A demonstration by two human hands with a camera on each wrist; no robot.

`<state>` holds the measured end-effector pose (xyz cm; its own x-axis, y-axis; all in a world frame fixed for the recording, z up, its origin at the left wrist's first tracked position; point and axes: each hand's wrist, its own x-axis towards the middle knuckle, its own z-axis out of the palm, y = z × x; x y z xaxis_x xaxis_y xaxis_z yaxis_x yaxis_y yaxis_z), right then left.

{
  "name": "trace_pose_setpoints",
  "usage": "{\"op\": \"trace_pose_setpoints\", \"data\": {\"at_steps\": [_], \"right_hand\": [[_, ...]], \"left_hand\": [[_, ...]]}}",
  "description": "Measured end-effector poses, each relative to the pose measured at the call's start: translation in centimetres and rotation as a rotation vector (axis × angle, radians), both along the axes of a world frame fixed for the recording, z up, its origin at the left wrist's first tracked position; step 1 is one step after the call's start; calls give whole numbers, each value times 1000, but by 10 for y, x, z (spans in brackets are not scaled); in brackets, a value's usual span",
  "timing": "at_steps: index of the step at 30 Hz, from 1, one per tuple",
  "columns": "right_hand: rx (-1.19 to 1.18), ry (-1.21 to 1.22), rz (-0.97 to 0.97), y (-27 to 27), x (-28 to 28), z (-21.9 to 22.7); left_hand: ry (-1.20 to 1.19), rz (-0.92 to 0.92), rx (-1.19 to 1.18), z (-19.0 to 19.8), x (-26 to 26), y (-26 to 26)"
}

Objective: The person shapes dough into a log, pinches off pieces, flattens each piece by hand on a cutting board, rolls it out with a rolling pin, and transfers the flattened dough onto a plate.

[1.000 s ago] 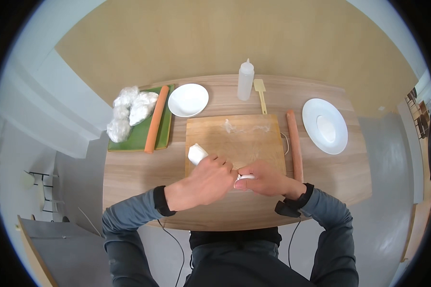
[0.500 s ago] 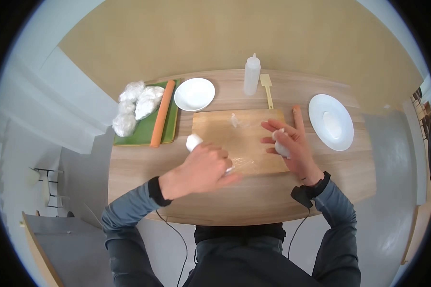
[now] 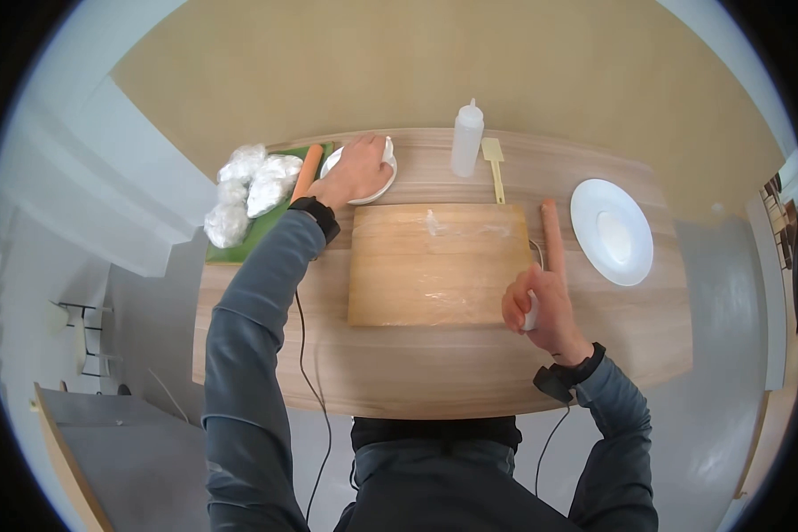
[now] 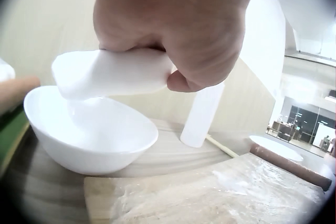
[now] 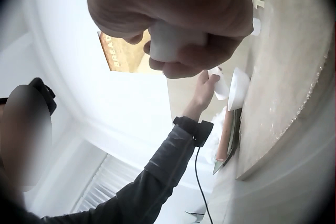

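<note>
Over the white bowl (image 4: 89,140) at the back left, the left hand (image 3: 356,170) grips a thick white dough-like roll (image 4: 113,73), seen in the left wrist view above the bowl's rim. The right hand (image 3: 543,309) is at the right front corner of the wooden board (image 3: 434,266), its fingers curled round a small white lump (image 5: 176,43). In the right wrist view the fingers partly cover that lump. Clear film and whitish smears lie on the board.
Wrapped white bundles (image 3: 226,222) and an orange rolling pin (image 3: 308,168) lie on a green tray (image 3: 255,241) at left. A squeeze bottle (image 3: 467,142) and spatula (image 3: 494,160) are behind the board; another rolling pin (image 3: 553,235) and a white plate (image 3: 585,199) are at right.
The left hand has moved from the board up and left to the bowl, carrying the white roll. The right hand has parted from it, moved right, and closed its fingers round the small lump.
</note>
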<state>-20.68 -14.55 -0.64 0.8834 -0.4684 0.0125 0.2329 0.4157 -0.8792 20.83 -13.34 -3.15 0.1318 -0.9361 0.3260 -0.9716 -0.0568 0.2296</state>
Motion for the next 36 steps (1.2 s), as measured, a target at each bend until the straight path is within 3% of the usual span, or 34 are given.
{"op": "trace_pose_setpoints", "data": {"at_steps": [4, 7, 9, 10, 11, 15, 17, 18, 20, 22, 23, 25, 26, 28, 29, 30, 32, 33, 35, 36], "right_hand": [[20, -40, -36, -4, 0, -10], [121, 10, 35, -3, 2, -9], [-70, 28, -73, 9, 14, -2], [-174, 52, 21, 2, 8, -6], [-175, 51, 22, 4, 10, -5], [-225, 79, -38, 12, 12, 5], [-200, 124, -31, 11, 11, 5], [-247, 159, -34, 11, 10, 3], [-292, 191, -31, 11, 13, -2], [-544, 202, -30, 13, 18, -6], [-544, 200, -18, 13, 24, -4], [-1104, 83, -190, 15, 40, 2], [-1105, 76, -181, 16, 47, 3], [-1570, 165, -425, 20, 57, 4], [-1574, 162, -420, 22, 59, 5], [-1539, 181, -423, 24, 60, 6], [-1505, 202, -424, 27, 58, 11], [-1487, 159, -389, 28, 57, 18], [-1473, 114, -346, 28, 59, 22], [-1460, 57, -380, 31, 63, 21]], "left_hand": [[-175, -14, 98, -16, -2, 1], [-88, 11, 221, -5, -8, -2], [-94, 103, 293, 0, -15, -3], [-131, 193, 297, 1, -19, -1], [-170, 286, 300, 3, -21, 1], [-152, 350, 325, 4, -29, 9], [-149, 369, -73, -6, -38, 18], [-151, 368, -70, -5, -46, 23], [211, 51, -267, 4, -74, 40], [443, -103, -188, 13, -117, 63], [712, -195, -138, 23, -140, 76], [1189, -347, -95, 28, -180, 91], [1400, -407, -106, 27, -194, 94], [1538, -335, -47, 30, -210, 94], [1675, -269, 19, 33, -214, 94], [1676, -270, 14, 37, -210, 94], [1611, -250, 227, 46, -201, 90], [1612, -251, 222, 44, -200, 88], [1926, -170, 120, 37, -203, 84], [1929, -169, 116, 39, -206, 83]]}}
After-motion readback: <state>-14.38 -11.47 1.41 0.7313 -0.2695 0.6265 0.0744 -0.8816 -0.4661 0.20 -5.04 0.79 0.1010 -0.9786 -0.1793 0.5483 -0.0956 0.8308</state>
